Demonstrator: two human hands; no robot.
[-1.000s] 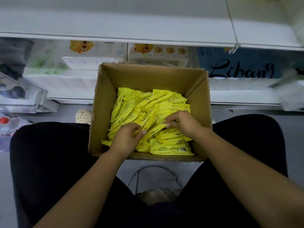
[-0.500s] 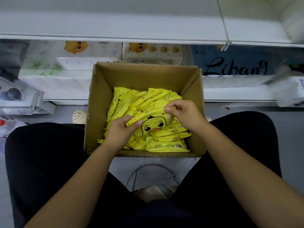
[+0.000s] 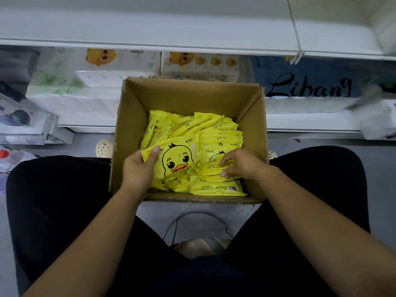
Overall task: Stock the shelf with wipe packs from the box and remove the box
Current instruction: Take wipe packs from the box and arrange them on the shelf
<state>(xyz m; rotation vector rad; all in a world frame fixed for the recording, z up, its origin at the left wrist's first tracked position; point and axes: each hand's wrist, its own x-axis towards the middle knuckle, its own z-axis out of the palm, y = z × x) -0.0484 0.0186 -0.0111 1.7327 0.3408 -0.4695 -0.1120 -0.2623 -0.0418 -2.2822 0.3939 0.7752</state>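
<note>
A white shelf [image 3: 150,28] runs across the top of the view, above and behind the box [image 3: 192,97]. The box is brown cardboard, open at the top. It stands on the grey floor [image 3: 81,146] between the person's black-clad legs [image 3: 53,200], just before the lower shelf [image 3: 310,123].

Yellow packs [image 3: 214,127] cover its bottom. Most stand on edge in loose rows; a few lie flat near the front wall, one showing a barcode. The duck pack [image 3: 177,161] faces up, bright yellow with a cartoon duck's face and an orange bill.

The left grip [image 3: 139,168] grasps the duck pack's left edge inside the box, thumb on top. The right grip [image 3: 242,163] pinches the edges of a few flat packs beside the right wall, fingers above and thumb below.

The lower shelf carries white tissue bundles [image 3: 199,65] with duck prints and a blue bundle [image 3: 308,86] lettered "Libang". The box's back wall hides part of them. A pale shoe [image 3: 104,147] pokes out left of the box. A metal stool frame [image 3: 197,219] shows between the knees.
</note>
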